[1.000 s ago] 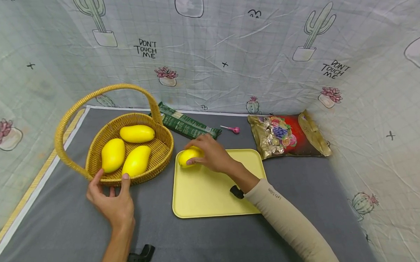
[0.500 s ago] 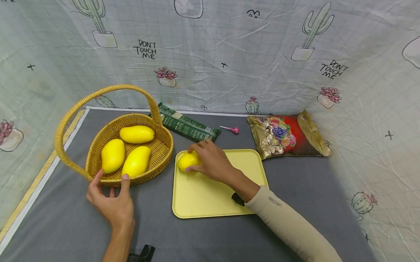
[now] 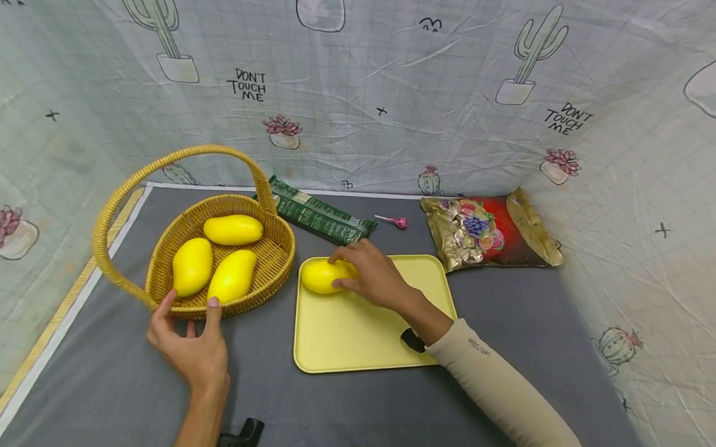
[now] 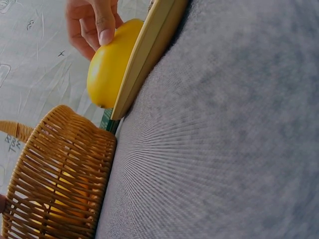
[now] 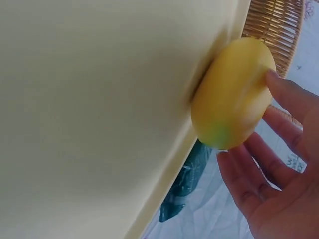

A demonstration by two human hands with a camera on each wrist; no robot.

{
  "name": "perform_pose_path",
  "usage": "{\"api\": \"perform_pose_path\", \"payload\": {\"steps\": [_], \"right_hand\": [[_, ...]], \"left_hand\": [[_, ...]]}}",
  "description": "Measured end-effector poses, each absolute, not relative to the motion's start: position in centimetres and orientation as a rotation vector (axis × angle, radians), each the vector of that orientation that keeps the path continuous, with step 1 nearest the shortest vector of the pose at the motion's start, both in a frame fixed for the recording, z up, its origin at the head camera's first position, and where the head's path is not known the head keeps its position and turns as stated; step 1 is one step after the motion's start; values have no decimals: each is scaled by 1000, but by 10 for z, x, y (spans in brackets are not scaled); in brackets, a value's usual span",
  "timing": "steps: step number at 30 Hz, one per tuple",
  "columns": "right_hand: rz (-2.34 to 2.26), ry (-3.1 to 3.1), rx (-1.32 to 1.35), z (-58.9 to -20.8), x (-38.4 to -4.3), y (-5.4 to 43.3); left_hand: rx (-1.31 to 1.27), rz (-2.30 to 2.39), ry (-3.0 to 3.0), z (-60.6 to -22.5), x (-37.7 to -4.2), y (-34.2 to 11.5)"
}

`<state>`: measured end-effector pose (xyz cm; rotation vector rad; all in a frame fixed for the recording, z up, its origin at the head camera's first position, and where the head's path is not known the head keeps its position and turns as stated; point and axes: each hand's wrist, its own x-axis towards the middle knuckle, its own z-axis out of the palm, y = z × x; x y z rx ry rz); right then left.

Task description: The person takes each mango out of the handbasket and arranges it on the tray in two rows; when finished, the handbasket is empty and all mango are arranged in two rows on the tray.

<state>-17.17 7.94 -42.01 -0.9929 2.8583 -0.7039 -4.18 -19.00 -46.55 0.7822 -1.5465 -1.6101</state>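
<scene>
Currently the two hands are well apart, each on its own thing. The right hand [image 3: 371, 273] holds a yellow mango [image 3: 321, 278] by its right end, thumb on the near side and fingers around the far side; how firmly, I cannot tell. This mango lies in the far left corner of a pale yellow tray [image 3: 362, 335], and the right wrist view shows a greenish patch on its end. The left hand [image 3: 190, 344] grips the near rim of a wicker basket [image 3: 277, 256] with a tall arched handle, thumb over the edge. Three more mangoes [image 3: 232, 275] lie inside, apart from the tray. Behind the tray on the grey-covered desk [image 3: 353, 414] are a green packet [image 3: 322, 215], a pink lollipop [image 3: 401, 222] and, to the right, a red-and-gold candy bag [image 3: 491, 232].
</scene>
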Motion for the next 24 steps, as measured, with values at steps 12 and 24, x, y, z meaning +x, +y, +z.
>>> {"api": "perform_pose_path", "payload": {"steps": [12, 24], "right_hand": [[-719, 2941, -955, -421, -174, 73], [-903, 2919, -1128, -391, -179, 42]], "left_hand": [[785, -1614, -1555, -466, -42, -190], [812, -1625, -1543, -457, -40, -186]]}}
